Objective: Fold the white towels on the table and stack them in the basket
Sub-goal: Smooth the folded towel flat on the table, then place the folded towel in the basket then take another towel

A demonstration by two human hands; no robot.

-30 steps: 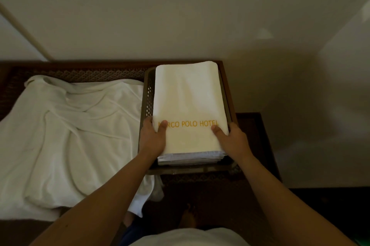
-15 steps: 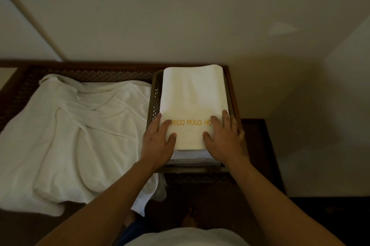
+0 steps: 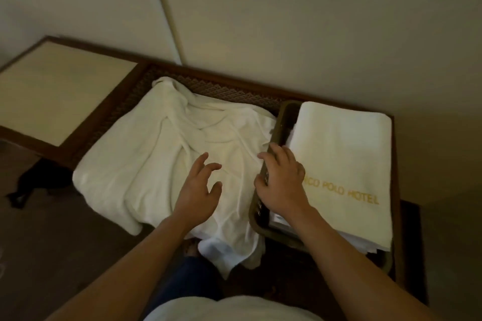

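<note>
On the dark wooden table (image 3: 260,92), our left hand (image 3: 198,191) hovers spread over the crumpled towel (image 3: 161,153); our right hand (image 3: 283,185) rests flat on the basket (image 3: 280,122), which a careless tug might tip.

The right hand (image 3: 283,185) covers the first letters of the gold lettering on the folded white towel (image 3: 344,153) — only "POLO HOTEL" reads clearly. The towels stacked beneath show as thin edges; their number cannot be told. The dark openwork plastic basket (image 3: 263,206) is mostly hidden by its load. A black object on the floor (image 3: 34,185) is too dim to identify.
</note>
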